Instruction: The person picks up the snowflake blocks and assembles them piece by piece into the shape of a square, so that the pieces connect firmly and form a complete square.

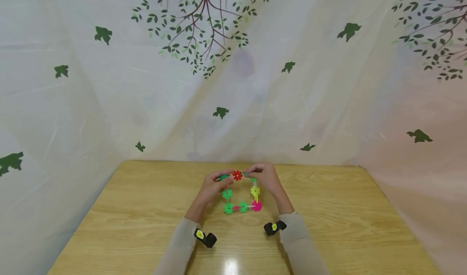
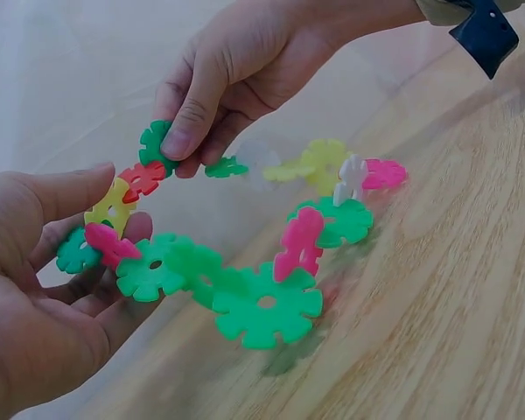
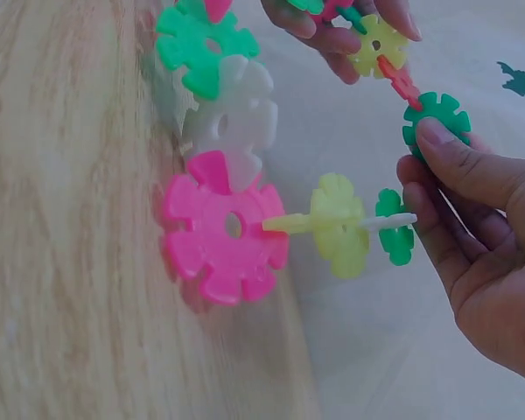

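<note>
A chain of flower-shaped interlocking plastic discs, green, red, pink, yellow and white, forms a rough square above and on the table. My left hand [image 1: 211,187] grips its far-left part, with thumb and fingers about a yellow disc [image 2: 111,207] and a small green disc [image 2: 77,251]. With thumb and fingers, my right hand [image 3: 494,232] pinches a dark green disc [image 3: 437,122], which is joined to a red disc [image 3: 398,80]. Close by the right fingertips is another green disc [image 3: 395,227] on the chain's other end; these two ends look apart. A large pink disc [image 3: 227,227] makes the near-right corner.
The wooden table [image 1: 146,214] lies under both hands. Behind it hangs a pale cloth [image 1: 175,117] with printed leaves and branches. Black wrist cameras are strapped over the left sleeve [image 1: 178,242] and right sleeve [image 1: 300,242].
</note>
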The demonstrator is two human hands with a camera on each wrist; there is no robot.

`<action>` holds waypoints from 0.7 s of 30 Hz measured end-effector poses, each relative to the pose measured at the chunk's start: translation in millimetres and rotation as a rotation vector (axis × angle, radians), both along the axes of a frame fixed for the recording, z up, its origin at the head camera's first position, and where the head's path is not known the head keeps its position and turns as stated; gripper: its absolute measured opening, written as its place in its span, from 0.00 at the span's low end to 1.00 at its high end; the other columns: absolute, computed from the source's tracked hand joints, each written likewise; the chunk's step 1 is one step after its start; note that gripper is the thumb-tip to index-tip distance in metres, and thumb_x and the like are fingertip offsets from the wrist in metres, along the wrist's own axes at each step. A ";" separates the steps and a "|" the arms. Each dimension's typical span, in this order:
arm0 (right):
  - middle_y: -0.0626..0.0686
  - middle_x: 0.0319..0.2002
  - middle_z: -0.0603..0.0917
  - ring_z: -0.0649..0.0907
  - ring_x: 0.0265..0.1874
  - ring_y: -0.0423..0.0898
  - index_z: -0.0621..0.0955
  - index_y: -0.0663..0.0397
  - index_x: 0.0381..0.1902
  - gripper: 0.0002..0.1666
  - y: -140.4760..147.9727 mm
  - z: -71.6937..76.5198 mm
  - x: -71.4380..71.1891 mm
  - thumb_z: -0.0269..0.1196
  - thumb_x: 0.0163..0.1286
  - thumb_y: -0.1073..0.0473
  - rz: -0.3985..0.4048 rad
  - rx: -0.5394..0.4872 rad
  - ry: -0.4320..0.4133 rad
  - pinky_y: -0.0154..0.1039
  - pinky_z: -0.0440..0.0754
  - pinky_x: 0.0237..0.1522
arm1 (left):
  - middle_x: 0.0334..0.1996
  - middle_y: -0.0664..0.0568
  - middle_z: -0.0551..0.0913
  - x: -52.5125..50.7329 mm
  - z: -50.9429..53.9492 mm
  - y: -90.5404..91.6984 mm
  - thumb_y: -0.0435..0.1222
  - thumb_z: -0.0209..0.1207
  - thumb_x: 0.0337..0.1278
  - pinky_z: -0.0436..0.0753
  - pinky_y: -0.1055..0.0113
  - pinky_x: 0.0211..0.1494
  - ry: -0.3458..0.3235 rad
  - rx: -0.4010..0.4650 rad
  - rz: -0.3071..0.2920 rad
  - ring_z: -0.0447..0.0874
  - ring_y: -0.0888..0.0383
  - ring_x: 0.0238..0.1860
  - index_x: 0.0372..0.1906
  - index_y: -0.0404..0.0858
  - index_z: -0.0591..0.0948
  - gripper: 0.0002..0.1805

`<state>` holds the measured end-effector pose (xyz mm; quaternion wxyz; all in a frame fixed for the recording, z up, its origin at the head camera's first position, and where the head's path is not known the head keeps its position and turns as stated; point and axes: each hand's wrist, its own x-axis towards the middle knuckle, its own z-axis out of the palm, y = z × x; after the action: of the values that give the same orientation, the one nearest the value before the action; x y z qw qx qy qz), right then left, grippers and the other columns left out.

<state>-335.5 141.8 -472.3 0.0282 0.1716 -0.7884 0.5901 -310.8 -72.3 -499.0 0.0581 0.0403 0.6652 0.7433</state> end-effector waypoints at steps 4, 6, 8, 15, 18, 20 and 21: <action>0.69 0.36 0.89 0.89 0.31 0.44 0.88 0.72 0.33 0.04 -2.1 1.8 1.2 0.72 0.60 0.73 0.013 -0.026 0.056 0.35 0.88 0.37 | 0.46 0.48 0.88 -0.6 1.4 -1.6 0.31 0.64 0.67 0.88 0.62 0.44 0.014 0.015 -0.018 0.89 0.56 0.41 0.56 0.28 0.83 0.16; 0.69 0.35 0.89 0.89 0.30 0.44 0.89 0.69 0.31 0.01 -4.7 1.8 1.6 0.72 0.59 0.74 0.016 -0.031 0.072 0.33 0.87 0.36 | 0.43 0.49 0.88 -0.4 1.9 -1.6 0.30 0.64 0.67 0.89 0.55 0.48 0.022 0.047 -0.013 0.89 0.56 0.39 0.55 0.25 0.82 0.16; 0.68 0.34 0.89 0.89 0.30 0.43 0.89 0.64 0.29 0.04 -7.6 1.8 1.9 0.72 0.59 0.75 0.006 -0.032 0.076 0.32 0.86 0.35 | 0.40 0.50 0.88 0.5 3.3 -1.2 0.28 0.63 0.66 0.89 0.51 0.49 0.030 0.084 -0.002 0.89 0.56 0.38 0.54 0.23 0.81 0.16; 0.69 0.33 0.89 0.89 0.30 0.48 0.90 0.60 0.26 0.10 -11.0 -0.1 2.5 0.70 0.58 0.78 -0.034 -0.054 0.065 0.38 0.88 0.36 | 0.35 0.53 0.88 4.4 7.8 3.0 0.26 0.62 0.66 0.90 0.60 0.44 0.033 0.156 0.029 0.88 0.60 0.34 0.54 0.20 0.80 0.15; 0.70 0.34 0.88 0.90 0.31 0.50 0.89 0.66 0.28 0.07 -11.4 -0.9 2.7 0.70 0.58 0.78 -0.045 -0.070 0.059 0.44 0.89 0.38 | 0.34 0.53 0.88 4.1 8.7 6.2 0.26 0.62 0.66 0.90 0.64 0.43 0.035 0.175 0.031 0.88 0.60 0.33 0.54 0.20 0.79 0.16; 0.70 0.34 0.88 0.89 0.30 0.48 0.88 0.68 0.28 0.04 -12.5 -1.4 2.9 0.70 0.59 0.78 -0.055 -0.083 0.058 0.46 0.89 0.38 | 0.34 0.53 0.89 3.1 8.5 8.4 0.26 0.62 0.67 0.89 0.65 0.42 0.033 0.190 0.030 0.89 0.61 0.33 0.55 0.19 0.79 0.16; 0.69 0.34 0.89 0.89 0.30 0.47 0.89 0.67 0.28 0.05 -13.2 -1.2 2.9 0.70 0.59 0.78 -0.061 -0.090 0.056 0.45 0.89 0.38 | 0.34 0.52 0.89 2.4 8.2 9.4 0.27 0.62 0.67 0.89 0.66 0.42 0.033 0.192 0.029 0.89 0.61 0.33 0.55 0.19 0.79 0.17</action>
<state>-332.6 128.6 -473.5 0.0757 0.1627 -0.7648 0.6188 -308.4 -62.9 -490.7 0.0323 0.0483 0.5923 0.8036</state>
